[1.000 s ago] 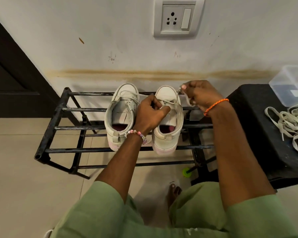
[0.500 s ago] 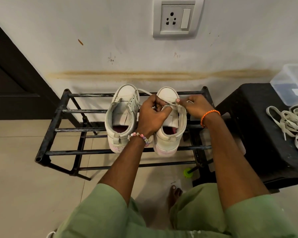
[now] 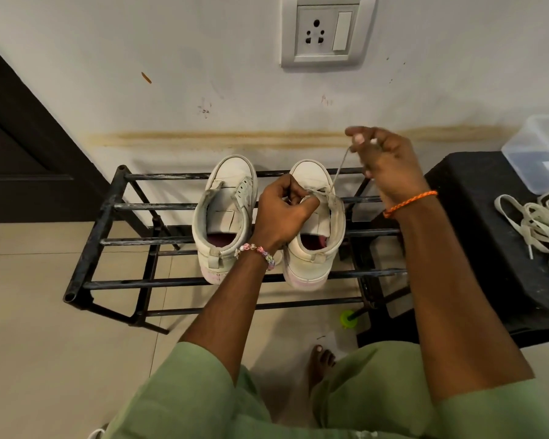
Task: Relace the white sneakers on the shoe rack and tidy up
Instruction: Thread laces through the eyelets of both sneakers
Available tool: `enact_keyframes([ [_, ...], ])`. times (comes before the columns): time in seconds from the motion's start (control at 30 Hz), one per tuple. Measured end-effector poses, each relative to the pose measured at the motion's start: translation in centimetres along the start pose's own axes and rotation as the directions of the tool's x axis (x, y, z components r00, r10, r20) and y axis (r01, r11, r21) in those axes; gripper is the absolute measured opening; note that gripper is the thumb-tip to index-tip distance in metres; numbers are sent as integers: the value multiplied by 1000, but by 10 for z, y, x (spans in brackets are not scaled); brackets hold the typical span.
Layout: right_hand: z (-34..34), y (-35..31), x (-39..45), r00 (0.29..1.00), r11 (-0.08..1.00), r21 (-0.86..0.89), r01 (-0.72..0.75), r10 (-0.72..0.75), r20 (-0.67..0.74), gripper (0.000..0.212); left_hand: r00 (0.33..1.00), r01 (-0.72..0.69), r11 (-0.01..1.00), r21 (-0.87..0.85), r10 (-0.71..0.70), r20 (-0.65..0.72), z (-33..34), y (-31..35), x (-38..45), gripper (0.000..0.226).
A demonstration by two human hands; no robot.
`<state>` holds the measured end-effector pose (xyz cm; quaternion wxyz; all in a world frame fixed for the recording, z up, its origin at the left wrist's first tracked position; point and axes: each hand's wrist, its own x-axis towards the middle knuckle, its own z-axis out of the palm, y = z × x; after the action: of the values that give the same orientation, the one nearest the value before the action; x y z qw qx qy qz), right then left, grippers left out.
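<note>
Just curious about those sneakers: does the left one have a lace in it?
No, the left sneaker shows bare eyelets; only the right sneaker carries a lace.

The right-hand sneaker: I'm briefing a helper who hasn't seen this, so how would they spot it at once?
Find the black metal shoe rack against the white wall, below the wall socket. Two white sneakers stand side by side on its top bars, toes to the wall. It is the right sneaker, the only one with a lace coming off it, pulled up by the right hand; the left sneaker has none.
</note>
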<state>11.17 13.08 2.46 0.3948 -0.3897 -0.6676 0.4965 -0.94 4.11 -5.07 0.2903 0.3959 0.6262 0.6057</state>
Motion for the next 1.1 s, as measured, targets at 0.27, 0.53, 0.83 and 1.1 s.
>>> enact_keyframes([
  [0.27,2,18,-6,974,891,-394,-226,217,-67,18,1000,28,1000,8,-28,-12,1,0,0,26],
  [0.53,6,39,-8,957,833,-518,-193,277,89,26,999,45,999,11,-45,-20,1,1,-1,30],
  [0.83,-4,-1,2,996,998,-43,35,-39,-81,30,998,60,998,37,-60,-3,0,3,-1,20],
  [1.1,-4,12,2,936,961,89,-264,277,-217,26,997,71,997,35,-71,-6,-1,3,-2,14],
])
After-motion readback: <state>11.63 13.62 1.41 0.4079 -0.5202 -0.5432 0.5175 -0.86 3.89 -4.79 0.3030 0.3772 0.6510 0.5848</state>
